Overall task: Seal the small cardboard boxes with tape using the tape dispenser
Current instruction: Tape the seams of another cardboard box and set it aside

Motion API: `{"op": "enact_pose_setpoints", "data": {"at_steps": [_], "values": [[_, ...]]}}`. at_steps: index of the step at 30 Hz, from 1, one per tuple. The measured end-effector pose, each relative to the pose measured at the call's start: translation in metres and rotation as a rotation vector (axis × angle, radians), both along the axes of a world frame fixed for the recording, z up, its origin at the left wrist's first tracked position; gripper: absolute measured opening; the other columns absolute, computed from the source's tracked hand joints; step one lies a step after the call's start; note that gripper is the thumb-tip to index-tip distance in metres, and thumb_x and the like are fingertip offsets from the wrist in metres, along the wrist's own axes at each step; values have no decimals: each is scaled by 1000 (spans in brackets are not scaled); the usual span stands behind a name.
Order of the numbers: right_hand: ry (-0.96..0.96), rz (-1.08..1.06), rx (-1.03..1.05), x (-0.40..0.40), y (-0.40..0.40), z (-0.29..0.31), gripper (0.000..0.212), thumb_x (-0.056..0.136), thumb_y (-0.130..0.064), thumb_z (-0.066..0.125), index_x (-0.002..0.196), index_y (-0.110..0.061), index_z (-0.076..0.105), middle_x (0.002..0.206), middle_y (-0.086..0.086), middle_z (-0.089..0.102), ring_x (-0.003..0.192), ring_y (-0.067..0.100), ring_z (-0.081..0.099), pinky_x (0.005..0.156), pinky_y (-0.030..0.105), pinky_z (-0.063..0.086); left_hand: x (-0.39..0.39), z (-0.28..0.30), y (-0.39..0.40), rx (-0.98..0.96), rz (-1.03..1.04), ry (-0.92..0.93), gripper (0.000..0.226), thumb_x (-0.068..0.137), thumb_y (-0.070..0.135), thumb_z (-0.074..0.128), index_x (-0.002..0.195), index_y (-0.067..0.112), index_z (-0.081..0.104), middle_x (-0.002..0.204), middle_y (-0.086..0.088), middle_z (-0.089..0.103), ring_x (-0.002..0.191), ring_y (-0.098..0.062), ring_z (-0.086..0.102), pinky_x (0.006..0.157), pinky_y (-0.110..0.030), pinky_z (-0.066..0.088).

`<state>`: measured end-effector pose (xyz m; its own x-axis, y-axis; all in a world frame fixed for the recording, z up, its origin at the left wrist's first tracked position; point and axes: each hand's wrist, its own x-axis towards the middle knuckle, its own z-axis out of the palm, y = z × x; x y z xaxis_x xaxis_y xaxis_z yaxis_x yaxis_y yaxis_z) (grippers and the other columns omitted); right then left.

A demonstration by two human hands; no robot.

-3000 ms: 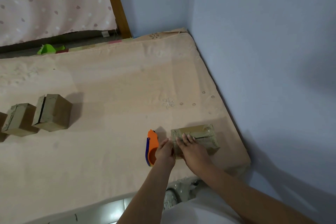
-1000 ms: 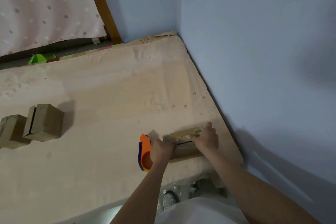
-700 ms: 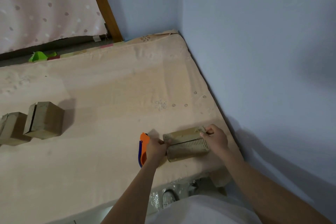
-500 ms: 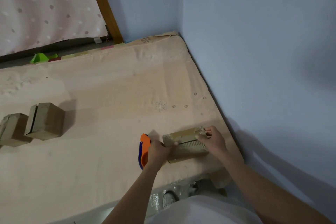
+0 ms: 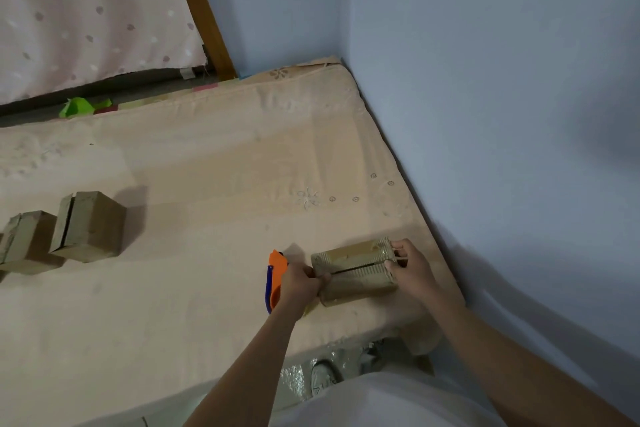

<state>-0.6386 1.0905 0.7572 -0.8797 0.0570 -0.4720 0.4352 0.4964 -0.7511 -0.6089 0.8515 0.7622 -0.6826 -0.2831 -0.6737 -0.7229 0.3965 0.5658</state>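
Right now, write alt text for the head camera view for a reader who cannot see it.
A person's left hand holds an orange tape dispenser against the left end of a small cardboard box on a beige mattress, while the right hand grips the box's right end. Two more boxes stand at the far left, by blue walls.

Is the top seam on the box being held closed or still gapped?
Gapped: a dark slit runs along the box top between left hand and right hand.
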Motion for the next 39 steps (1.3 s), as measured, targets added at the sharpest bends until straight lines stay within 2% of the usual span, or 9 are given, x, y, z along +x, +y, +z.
{"op": "enact_pose_setpoints", "data": {"at_steps": [3,8,12,15,21,25,27,34,39], "values": [[-8,-6,45,0,-8,-1,32,92,-22,68,118,-24,49,122,-3,56,109,15,56,87,28,47,-1,4,4,21,7,-2,38,77,44,81,83,9,69,81,-9,73,83,-28,70,71,-44,60],[39,-18,197,-4,-19,6,52,76,-40,84,106,-20,47,98,-6,55,87,16,59,63,29,41,-5,8,24,-127,15,-7,80,62,72,77,105,8,55,94,-5,65,80,-19,63,62,-31,55],[17,-73,102,-12,-4,2,31,81,-29,82,100,-20,59,100,-4,64,90,16,62,77,29,50,-5,8,17,-92,56,6,52,71,55,82,83,8,62,71,-3,63,62,-16,58,50,-27,43],[11,-125,-38,-10,7,-4,18,87,-17,76,102,-19,69,107,1,71,99,15,66,90,32,54,-4,4,10,-24,80,26,40,75,44,83,69,10,62,62,-3,62,60,-18,59,56,-31,50],[-34,-116,-39,-18,5,3,14,89,-15,73,101,-18,66,108,5,71,102,19,65,92,34,53,0,4,-1,28,114,44,21,88,28,74,75,13,67,84,-14,72,86,-32,70,76,-48,60],[-133,9,20,-23,3,15,41,86,-34,77,119,-18,58,113,0,64,105,19,61,82,30,50,-3,11,1,12,93,40,36,87,40,73,70,8,65,66,-10,66,66,-23,66,60,-37,60],[-123,87,129,-22,-1,15,60,82,-38,80,132,-17,55,123,1,63,111,21,61,85,29,48,-1,12,4,-17,59,40,37,88,43,71,69,12,62,59,0,59,57,-14,57,48,-25,45],[-96,123,204,-17,-2,13,73,83,-40,79,147,-20,48,142,1,56,125,20,55,98,31,45,2,5,3,25,115,62,17,91,27,70,83,14,66,72,-3,64,72,-21,63,74,-38,60],[-157,158,217,-30,-7,19,71,83,-34,80,141,-12,46,139,6,53,123,25,54,95,32,45,-8,12,10,-65,51,93,18,100,19,52,108,8,64,84,-2,63,73,-15,57,60,-25,45]]}}
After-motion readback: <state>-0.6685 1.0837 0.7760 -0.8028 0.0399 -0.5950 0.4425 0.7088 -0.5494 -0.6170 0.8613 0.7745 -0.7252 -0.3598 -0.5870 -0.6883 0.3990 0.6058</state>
